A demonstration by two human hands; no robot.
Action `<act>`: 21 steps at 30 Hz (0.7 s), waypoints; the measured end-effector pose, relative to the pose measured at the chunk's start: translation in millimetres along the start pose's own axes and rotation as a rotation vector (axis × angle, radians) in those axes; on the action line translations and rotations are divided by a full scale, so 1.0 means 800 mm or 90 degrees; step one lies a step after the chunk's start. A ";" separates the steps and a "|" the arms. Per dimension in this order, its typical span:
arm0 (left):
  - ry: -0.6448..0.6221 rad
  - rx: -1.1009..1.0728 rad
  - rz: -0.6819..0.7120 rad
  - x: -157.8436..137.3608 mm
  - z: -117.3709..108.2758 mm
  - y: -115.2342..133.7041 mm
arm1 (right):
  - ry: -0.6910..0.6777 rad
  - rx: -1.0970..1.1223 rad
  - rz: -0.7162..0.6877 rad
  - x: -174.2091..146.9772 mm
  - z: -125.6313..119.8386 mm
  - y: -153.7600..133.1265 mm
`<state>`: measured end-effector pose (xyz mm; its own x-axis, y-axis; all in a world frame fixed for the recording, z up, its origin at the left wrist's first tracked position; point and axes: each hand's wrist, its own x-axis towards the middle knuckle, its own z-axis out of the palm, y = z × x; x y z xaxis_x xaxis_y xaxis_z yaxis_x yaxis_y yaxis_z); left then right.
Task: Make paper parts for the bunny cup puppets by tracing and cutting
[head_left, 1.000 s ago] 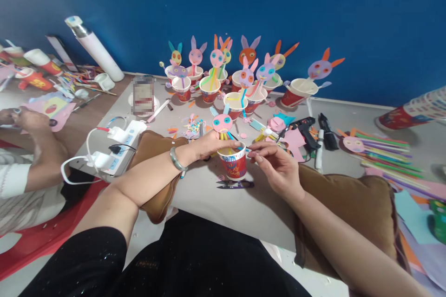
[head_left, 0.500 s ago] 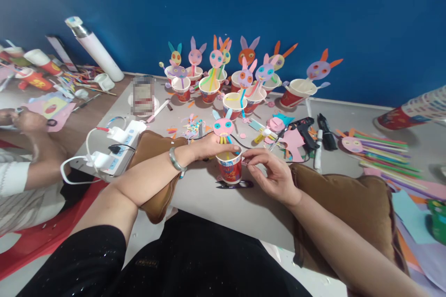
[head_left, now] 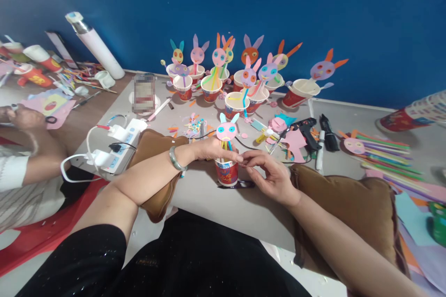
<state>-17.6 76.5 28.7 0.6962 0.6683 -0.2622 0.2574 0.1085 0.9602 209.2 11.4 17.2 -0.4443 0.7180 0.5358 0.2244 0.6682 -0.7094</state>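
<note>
In front of me stands a red paper cup [head_left: 227,176] with a paper bunny on colored strips rising from it. The bunny head [head_left: 226,131] is pink with blue ears and blue eyes. My left hand [head_left: 214,149] grips the cup near its rim from the left, thumb lying across the top. At the cup's right rim, my right hand [head_left: 272,174] has thumb and fingers drawn together, close to the left thumb tip. Whatever is between those fingers is too small to make out. A dark glossy object [head_left: 245,184] lies beside the cup's base, partly hidden.
Several bunny cups [head_left: 237,103] stand along the blue wall. A glue gun [head_left: 307,131], paper scraps and a black marker [head_left: 328,133] lie at right. Brown cushions [head_left: 343,213] flank my arms. A power strip [head_left: 127,144] sits left, near another person's hand [head_left: 28,116].
My right fingertips have moved in to the left thumb at the cup rim. The left hand now covers more of the cup's opening, and the bunny head has shifted slightly right.
</note>
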 end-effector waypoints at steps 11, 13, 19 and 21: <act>0.015 -0.001 -0.019 -0.004 0.002 0.006 | 0.056 0.057 0.108 -0.006 0.004 0.002; 0.012 -0.008 -0.019 -0.003 0.002 0.006 | 0.086 0.084 0.154 -0.003 0.003 0.001; 0.023 -0.017 -0.036 -0.003 0.002 0.008 | 0.056 0.180 0.226 0.008 0.000 0.000; 0.027 -0.008 -0.042 -0.003 0.003 0.008 | 0.042 0.174 0.230 0.008 0.003 0.002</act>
<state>-16.2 73.9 35.1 0.6489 0.6897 -0.3211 0.2931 0.1629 0.9421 204.7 16.7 19.0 -0.3215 0.9125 0.2529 0.1137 0.3024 -0.9464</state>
